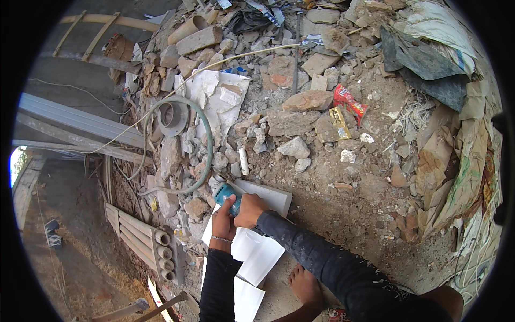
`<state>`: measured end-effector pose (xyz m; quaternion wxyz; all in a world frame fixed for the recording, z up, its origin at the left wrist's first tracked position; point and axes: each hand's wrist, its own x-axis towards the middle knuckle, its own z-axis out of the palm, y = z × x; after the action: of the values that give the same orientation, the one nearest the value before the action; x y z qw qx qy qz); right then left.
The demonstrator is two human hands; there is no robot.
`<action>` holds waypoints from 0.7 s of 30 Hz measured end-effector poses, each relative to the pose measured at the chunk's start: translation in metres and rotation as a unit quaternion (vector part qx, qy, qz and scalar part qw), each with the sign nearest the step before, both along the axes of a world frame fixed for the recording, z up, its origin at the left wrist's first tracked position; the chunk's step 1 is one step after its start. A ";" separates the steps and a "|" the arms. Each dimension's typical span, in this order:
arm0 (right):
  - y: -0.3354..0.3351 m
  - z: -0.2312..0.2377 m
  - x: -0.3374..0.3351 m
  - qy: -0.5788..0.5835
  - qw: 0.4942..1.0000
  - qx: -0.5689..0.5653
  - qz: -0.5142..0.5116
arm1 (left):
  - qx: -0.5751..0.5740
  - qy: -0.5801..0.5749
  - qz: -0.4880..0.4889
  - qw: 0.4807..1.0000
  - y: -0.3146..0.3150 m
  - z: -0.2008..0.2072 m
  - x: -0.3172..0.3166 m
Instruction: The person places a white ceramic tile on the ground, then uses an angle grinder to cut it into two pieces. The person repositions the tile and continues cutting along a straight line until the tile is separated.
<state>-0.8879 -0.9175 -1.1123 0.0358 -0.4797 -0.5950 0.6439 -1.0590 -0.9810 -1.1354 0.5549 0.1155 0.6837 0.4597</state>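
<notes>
Both my hands are closed around a teal power tool, which looks like an angle grinder [223, 194], with its metal head pointing away from me. My left hand [223, 221] grips its left side, thumb along the body. From the right, my right hand [250, 211] wraps over the rear part, hiding much of it. Under and beside the tool lie glossy white sheets or tiles [264, 256], partly covered by my forearms. A pale flat slab [273, 199] lies just beyond my right hand. Whether the tool's head touches anything cannot be made out.
Broken stone and rubble [292, 122] cover the ground ahead. A green hose [208, 142] loops at the left, near a round grey fitting [173, 115]. Several stacked pipes [140, 242] lie lower left. My bare foot [304, 284] is beside the white sheets. Torn sacks [437, 166] lie right.
</notes>
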 end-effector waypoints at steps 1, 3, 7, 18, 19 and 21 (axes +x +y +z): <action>0.000 0.000 0.000 0.002 1.000 0.000 -0.001 | 0.000 -0.002 -0.001 1.000 0.000 0.000 0.001; -0.001 -0.001 0.001 0.007 1.000 0.000 0.001 | 0.005 -0.006 0.012 1.000 0.001 0.002 0.003; -0.002 -0.003 0.000 0.015 1.000 -0.003 0.000 | 0.018 -0.017 0.036 0.999 0.001 0.006 0.011; -0.004 -0.002 0.002 0.002 1.000 -0.004 0.007 | 0.002 -0.023 -0.004 1.000 -0.003 0.004 0.006; -0.004 -0.001 0.002 0.001 1.000 -0.003 0.007 | 0.002 -0.022 -0.003 1.000 -0.004 0.003 0.006; -0.004 -0.001 0.002 0.001 1.000 -0.003 0.006 | 0.001 -0.019 -0.002 1.000 -0.004 0.004 0.007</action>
<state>-0.8854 -0.9215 -1.1136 0.0309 -0.4756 -0.5963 0.6459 -1.0522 -0.9850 -1.1316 0.5690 0.1086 0.6719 0.4615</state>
